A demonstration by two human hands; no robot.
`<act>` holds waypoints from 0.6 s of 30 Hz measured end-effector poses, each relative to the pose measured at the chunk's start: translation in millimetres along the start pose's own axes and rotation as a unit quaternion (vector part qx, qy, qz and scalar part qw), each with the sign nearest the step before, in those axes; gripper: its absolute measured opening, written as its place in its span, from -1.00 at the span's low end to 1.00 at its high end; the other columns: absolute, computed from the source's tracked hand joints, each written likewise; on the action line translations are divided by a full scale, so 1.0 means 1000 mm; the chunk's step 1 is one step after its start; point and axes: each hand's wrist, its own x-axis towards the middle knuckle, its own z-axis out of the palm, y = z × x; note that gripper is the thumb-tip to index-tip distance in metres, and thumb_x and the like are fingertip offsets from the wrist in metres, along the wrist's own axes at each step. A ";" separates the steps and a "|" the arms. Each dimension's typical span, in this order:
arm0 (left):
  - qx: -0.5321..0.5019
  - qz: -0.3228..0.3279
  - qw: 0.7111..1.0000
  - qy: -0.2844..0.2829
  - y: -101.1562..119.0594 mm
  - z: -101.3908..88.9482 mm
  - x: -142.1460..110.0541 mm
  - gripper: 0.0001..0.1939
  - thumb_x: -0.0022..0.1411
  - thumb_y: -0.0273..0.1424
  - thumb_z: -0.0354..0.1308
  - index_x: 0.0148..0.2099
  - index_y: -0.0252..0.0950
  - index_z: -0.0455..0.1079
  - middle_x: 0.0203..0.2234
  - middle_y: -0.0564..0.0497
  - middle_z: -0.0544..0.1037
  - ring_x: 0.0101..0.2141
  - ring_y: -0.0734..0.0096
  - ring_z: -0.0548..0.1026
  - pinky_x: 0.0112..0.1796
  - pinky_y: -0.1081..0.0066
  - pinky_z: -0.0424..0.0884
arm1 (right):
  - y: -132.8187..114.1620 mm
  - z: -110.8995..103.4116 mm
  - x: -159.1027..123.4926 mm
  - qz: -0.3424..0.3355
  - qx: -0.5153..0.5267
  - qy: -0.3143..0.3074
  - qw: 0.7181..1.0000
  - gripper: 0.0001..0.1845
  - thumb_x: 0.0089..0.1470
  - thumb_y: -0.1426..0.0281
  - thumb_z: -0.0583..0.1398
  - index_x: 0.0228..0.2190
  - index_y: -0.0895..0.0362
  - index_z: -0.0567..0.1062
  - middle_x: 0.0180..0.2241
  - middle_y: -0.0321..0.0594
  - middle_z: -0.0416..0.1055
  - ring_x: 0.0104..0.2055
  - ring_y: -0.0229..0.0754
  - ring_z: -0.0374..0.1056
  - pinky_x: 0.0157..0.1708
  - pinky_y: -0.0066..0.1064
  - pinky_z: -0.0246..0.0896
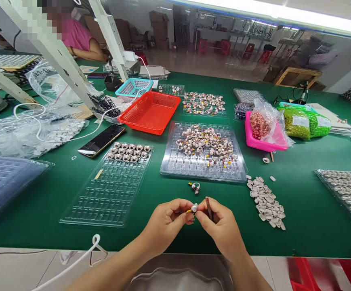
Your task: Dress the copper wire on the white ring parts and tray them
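Note:
Near the front edge of the table, my left hand point(166, 221) pinches a small pale earphone part point(194, 207) with a yellow tab. My right hand point(223, 228) meets it from the other side, its thumb and fingertip touching the same part. Between the right fingers a slim dark brown tool, seemingly tweezers point(209, 208), stands nearly upright. Just beyond my hands lies a single ring-shaped earphone part point(195, 187) with a yellow end. Further back, a clear plastic tray point(169, 163) bears a heap of similar parts point(205, 141). My fingers cover some of the held piece.
At left are a partly filled clear tray point(93, 202), a phone point(101, 140) and a red basket point(154, 115). Loose grey covers point(266, 202) lie at right, below a pink basket point(266, 141). A white cable point(102, 121) crosses the left side. A person in pink point(78, 36) sits beyond.

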 end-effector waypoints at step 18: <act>0.223 0.096 0.970 -0.008 -0.001 -0.009 0.001 -0.86 0.31 -0.45 0.15 -0.17 -0.27 0.54 -0.34 -0.02 0.68 -0.33 0.32 0.63 -0.25 0.41 0.51 | 0.002 -0.003 0.017 0.105 0.041 -0.080 0.990 -0.80 0.13 0.27 0.22 -0.45 0.13 0.44 -0.51 -0.34 0.29 -0.46 -0.28 0.12 -0.50 -0.46 0.03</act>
